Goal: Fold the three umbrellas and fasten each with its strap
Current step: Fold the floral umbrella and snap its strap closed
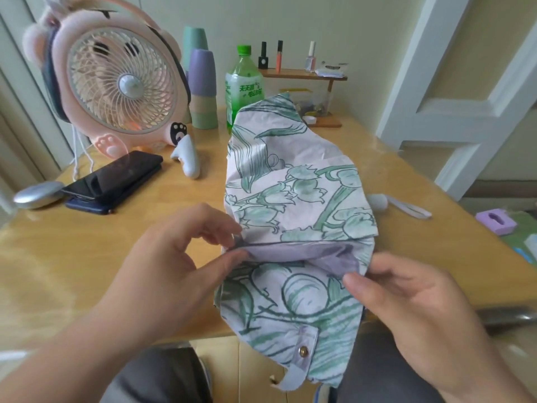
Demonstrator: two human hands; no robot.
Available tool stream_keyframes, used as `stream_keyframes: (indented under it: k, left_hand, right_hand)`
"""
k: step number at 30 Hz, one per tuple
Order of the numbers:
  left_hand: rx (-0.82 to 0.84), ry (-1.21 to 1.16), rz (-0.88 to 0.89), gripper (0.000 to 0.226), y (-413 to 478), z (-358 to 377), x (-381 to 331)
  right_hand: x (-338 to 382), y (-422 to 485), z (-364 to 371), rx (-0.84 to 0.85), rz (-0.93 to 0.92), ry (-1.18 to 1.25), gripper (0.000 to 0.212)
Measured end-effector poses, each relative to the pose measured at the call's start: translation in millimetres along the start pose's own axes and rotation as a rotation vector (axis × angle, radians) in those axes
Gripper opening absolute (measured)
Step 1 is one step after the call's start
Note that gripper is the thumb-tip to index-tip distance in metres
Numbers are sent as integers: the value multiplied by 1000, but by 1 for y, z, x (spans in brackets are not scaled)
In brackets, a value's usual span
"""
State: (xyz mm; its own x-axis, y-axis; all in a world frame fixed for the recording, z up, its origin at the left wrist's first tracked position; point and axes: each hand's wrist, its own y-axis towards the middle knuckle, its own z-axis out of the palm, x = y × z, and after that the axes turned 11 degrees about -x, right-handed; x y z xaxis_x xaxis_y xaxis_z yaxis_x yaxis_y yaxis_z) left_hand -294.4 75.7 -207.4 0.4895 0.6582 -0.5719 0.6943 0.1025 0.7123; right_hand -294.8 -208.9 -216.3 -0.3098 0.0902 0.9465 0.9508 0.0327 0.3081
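The table (87, 257) takes up most of the view, and the umbrella (296, 181) lies across its near middle. Its shaft is collapsed, but the green-flowered canopy is loose and crumpled, with the lower part hanging over the near edge towards the person's lap. A pink fan (116, 82) stands at the far left, well apart from it.

The left hand (174, 257) pinches a fold of the canopy's lilac inner edge between thumb and fingertips. The right hand (412, 301) grips the same edge further right, thumb on top and fingers curled behind the cloth.

Below them the strap (308, 338) dangles unfastened, its brass snap (303, 350) showing (nothing is pressed onto it).

The task looks to be at an early stage for this umbrella. The panels are still being smoothed and gathered, the canopy has yet to be rolled round the shaft, and the strap must then be wrapped and snapped shut. No other umbrella can be picked out for certain, so it cannot be told whether the other two are done or still waiting.
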Motion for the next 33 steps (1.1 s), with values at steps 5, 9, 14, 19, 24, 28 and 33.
stream_keyframes:
  k: [5, 9, 14, 19, 24, 28, 33]
  left_hand:
    - [15, -207, -199, 39, -8, 8, 10]
    - [8, -354, -157, 43, -9, -1, 14]
    - [210, -82, 148, 28, -15, -9, 12]
    - [272, -139, 140, 17, -17, -11, 15]
    - [297, -99, 201, 12, -15, -10, 18]
    - [375, 34, 286, 19, -18, -10, 20]
    - [322, 140, 280, 26, -19, -3, 11]
  right_hand:
    - [1, 0, 10, -15, 103, 30, 19]
    - [0, 8, -10, 66, -21, -114, 15]
    - [-5, 1, -25, 247, 32, -206, 32]
    - [2, -13, -17, -77, 213, -12, 60]
    - [16, -20, 0, -185, 288, 14, 47]
    - [20, -26, 6, -76, 337, -158, 36]
    - [19, -30, 11, -99, 299, -366, 18]
